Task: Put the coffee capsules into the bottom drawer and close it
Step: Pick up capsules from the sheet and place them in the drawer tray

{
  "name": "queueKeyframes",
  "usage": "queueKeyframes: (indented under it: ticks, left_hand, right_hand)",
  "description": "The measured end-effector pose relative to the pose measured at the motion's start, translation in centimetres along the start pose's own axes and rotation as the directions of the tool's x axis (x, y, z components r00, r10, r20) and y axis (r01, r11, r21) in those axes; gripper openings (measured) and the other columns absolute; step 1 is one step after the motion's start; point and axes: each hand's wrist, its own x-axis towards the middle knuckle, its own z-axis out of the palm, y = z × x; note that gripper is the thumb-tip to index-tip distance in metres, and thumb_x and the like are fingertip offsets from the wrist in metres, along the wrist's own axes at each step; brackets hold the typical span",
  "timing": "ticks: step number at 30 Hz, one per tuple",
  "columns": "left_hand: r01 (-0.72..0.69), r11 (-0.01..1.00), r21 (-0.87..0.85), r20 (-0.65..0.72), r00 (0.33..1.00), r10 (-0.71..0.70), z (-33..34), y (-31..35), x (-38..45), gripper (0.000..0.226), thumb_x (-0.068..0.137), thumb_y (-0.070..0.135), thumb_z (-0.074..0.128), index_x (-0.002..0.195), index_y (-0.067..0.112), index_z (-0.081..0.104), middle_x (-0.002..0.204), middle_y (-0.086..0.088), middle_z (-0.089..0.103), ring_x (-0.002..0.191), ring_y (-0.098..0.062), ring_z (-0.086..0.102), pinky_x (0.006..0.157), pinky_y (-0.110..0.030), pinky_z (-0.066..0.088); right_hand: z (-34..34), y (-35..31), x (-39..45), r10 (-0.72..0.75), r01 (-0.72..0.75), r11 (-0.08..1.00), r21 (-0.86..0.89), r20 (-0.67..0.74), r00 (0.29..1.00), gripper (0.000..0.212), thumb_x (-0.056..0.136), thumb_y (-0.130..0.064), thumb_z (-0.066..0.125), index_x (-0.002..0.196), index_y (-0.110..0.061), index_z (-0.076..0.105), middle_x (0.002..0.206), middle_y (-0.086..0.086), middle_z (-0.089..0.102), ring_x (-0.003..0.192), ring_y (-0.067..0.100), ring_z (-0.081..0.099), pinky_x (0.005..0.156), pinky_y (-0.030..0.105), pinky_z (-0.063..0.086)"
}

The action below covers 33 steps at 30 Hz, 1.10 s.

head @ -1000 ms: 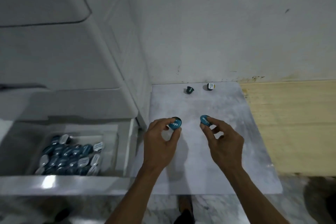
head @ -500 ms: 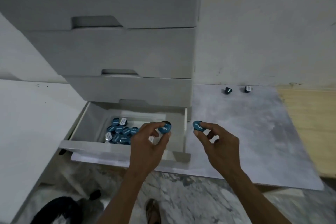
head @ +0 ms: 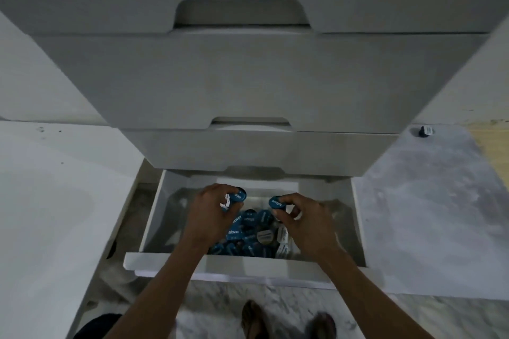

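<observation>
Holding one blue capsule pinched in my left hand (head: 212,208) and one in my right hand (head: 301,217), I'm over the open bottom drawer (head: 225,265). Lots of capsules (head: 249,237) are in already, but one capsule (head: 425,131) sits on the floor and the drawer needs shutting.

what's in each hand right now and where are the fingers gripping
Each holds one blue coffee capsule, pinched at its rim: left hand on the left capsule, right hand on the right capsule, over the open bottom drawer.
</observation>
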Motion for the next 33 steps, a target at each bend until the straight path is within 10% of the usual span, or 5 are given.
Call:
queueKeyframes:
  ticks: [8,33]
  left_hand:
    - [-0.061,0.996,0.069,0.209,0.977,0.046,3.2,-2.7,2.7,0.02,0.081,0.022,0.075,0.1,0.021,0.073,0.102,0.002,0.071,0.09,-0.016,0.064,0.078,-0.024,0.049]
    - [-0.14,0.941,0.308,0.333,0.942,0.031,5.4,-5.5,4.2,0.019,0.09,0.021,0.052,0.096,0.028,0.069,0.09,-0.002,0.072,0.081,-0.021,0.068,0.07,-0.038,0.056]
  right_hand:
    - [4.8,1.3,3.8,0.061,-0.032,0.978,-0.208,0.136,0.989,0.018,0.084,-0.035,0.071,0.102,-0.032,0.067,0.089,-0.001,0.069,0.082,0.017,0.063,0.064,0.025,0.046]
    - [7.1,1.8,5.8,-0.081,0.221,0.862,-0.456,0.306,0.949,0.025,0.091,-0.027,0.056,0.115,-0.025,0.064,0.093,0.004,0.073,0.087,0.024,0.067,0.067,0.028,0.037]
